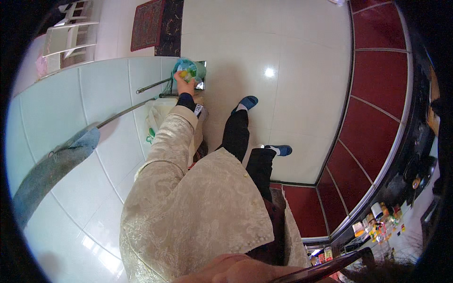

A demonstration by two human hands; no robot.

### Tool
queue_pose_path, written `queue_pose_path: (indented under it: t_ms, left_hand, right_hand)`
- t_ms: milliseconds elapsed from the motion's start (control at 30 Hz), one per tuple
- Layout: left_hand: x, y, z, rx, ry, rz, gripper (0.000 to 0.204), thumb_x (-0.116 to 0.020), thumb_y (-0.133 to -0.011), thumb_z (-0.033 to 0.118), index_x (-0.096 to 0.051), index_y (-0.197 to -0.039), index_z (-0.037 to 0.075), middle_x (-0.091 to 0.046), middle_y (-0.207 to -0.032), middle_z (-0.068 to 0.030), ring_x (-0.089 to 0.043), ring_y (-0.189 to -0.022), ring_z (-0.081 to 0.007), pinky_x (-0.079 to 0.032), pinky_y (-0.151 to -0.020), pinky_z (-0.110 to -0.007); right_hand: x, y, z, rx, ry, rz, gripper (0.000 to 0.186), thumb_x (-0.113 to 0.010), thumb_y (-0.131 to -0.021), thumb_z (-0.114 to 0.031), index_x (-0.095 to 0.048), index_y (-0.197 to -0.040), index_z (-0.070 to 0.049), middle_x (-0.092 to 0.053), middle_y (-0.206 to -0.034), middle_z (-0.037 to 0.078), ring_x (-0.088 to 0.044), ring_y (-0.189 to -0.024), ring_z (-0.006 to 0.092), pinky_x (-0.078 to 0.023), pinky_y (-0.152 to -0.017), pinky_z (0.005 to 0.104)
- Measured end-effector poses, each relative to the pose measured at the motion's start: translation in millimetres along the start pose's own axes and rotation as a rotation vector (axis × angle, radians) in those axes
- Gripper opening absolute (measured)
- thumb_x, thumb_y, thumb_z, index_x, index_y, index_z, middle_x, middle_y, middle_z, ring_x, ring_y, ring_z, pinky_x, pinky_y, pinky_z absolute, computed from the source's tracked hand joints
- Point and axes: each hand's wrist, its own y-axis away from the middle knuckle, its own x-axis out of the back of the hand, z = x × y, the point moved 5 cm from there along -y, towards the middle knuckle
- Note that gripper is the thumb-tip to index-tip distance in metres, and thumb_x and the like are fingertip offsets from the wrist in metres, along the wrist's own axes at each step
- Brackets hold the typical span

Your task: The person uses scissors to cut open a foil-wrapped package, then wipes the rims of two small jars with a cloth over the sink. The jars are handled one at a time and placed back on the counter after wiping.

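My left hand (184, 87) reaches out at the end of a cream patterned sleeve (165, 139) with a dark cuff. It is over the mouth of a pale green bin (200, 70) lined with a bluish bag (184, 63). The fingers look curled around a small yellow-green thing (184, 74), too small to make out. More green shows just beyond the fingertips. Below the wrist, beside the tiled wall, hangs or stands a whitish plastic bag (158, 115) with green on it. My right hand is out of view.
Metal rails (123, 114) stick out from the tiled wall (106, 162), one holding a grey-blue cloth (56, 170). Dark red cabinets (375, 118) line the right side under a dark counter. Bottles and jars (380, 226) stand lower right. My slippered feet (248, 102) are on pale floor tiles (302, 70).
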Motion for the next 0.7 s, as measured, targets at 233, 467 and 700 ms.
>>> queue_pose_path:
  t_ms: [233,467,700]
  left_hand:
    - [34.0,-73.0,-102.7,0.292,-0.173,0.107,0.093,-0.079,-0.081,0.016,-0.022,-0.153,0.005,-0.051,-0.138,-0.0324,-0.054,-0.125,-0.0449,-0.045,-0.104,-0.046]
    - [54.7,-81.5,-125.7,0.339,-0.405,0.047,0.101,-0.082,-0.078,0.03,-0.026,-0.153,-0.006,-0.043,-0.148,-0.0335,-0.046,-0.136,-0.0432,-0.039,-0.112,-0.045]
    - [31.3,-23.9,-70.1,0.206,-0.461,-0.204,0.075,-0.075,-0.077,0.041,-0.054,-0.136,-0.002,-0.062,-0.131,-0.0245,-0.057,-0.124,-0.0404,-0.044,-0.105,-0.047]
  right_hand:
    - [-1.0,-9.2,-59.8,-0.008,0.128,-0.006,0.031,-0.065,-0.083,-0.022,-0.067,-0.11,-0.008,-0.066,-0.109,0.015,-0.062,-0.099,0.0336,-0.049,-0.089,0.0465]
    - [7.2,-1.3,-54.4,-0.017,0.139,-0.016,0.024,-0.061,-0.087,-0.021,-0.069,-0.106,-0.01,-0.068,-0.104,0.013,-0.063,-0.094,0.0315,-0.05,-0.086,0.0462]
    - [36.4,22.4,72.7,-0.093,0.065,0.095,0.02,-0.058,-0.09,-0.021,-0.071,-0.102,-0.011,-0.069,-0.099,0.01,-0.065,-0.09,0.0294,-0.051,-0.082,0.0459]
